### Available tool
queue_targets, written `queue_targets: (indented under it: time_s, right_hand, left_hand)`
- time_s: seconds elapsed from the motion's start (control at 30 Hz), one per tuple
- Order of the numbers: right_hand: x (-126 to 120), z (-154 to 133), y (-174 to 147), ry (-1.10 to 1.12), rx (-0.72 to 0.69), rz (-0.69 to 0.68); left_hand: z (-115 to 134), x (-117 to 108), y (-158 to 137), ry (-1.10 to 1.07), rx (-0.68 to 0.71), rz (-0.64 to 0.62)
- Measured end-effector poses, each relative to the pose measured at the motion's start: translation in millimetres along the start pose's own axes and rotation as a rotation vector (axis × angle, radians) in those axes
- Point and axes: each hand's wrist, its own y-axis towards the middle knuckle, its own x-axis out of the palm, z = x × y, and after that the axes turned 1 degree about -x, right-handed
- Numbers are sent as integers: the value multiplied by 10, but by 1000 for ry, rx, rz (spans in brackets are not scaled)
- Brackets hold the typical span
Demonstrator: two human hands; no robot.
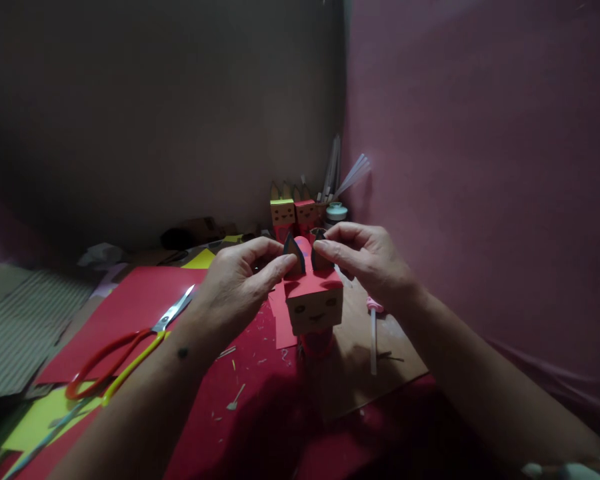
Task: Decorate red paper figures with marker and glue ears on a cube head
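In the middle stands a cardboard animal figure (315,312) with a red-topped box head, a drawn face and a red body below. Two pointed dark-edged ears rise from its head. My left hand (250,270) pinches the left cardboard ear (295,257) between thumb and fingers. Between the thumb and fingers of my right hand (367,257) is the right cardboard ear (321,259). Both ears touch the red top of the head; whether they are fixed to it I cannot tell. The figure's lower part is in shadow.
Scissors (163,325) with red and yellow handles lie on red paper (135,300) at left, near corrugated cardboard (17,327). A glue gun's pink nozzle-like piece with a white stick (373,340) rests on cardboard at right. Two similar figures (283,213) stand behind, by a teal-lidded jar (337,212).
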Motion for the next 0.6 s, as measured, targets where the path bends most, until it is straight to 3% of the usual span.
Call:
queue_targets:
  time_s: [0.6]
  right_hand:
    - [18, 96, 2, 95, 28, 60]
  left_hand:
    - [-20, 37, 2, 19, 1, 30]
